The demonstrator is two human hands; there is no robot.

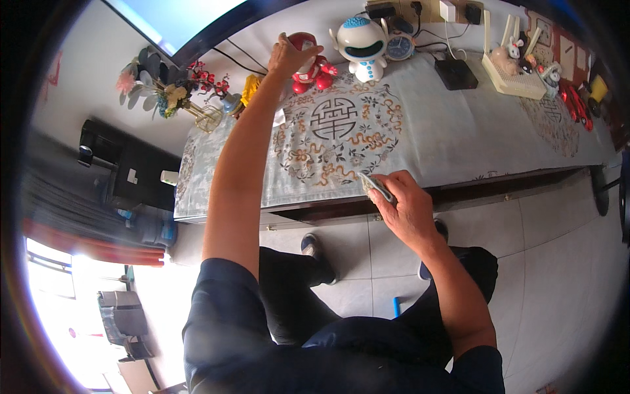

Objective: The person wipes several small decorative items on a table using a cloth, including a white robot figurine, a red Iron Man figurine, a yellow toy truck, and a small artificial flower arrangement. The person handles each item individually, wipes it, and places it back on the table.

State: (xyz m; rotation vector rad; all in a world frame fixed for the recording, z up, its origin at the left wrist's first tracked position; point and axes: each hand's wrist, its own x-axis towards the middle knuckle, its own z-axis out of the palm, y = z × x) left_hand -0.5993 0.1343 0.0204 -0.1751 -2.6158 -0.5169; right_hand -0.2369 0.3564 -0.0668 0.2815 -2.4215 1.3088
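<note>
My left hand reaches to the back of a cabinet covered by a patterned grey cloth. Its fingers are on the head of a red toy robot figure, which stands upright. My right hand holds a folded cloth over the cabinet's front edge. Just right of the red figure stands a white toy robot with a blue-topped head, and beside it a round blue alarm clock.
Artificial flowers and a yellow object stand at the left. A black box, a white router with small animal figurines and red items lie to the right. A screen is above the flowers.
</note>
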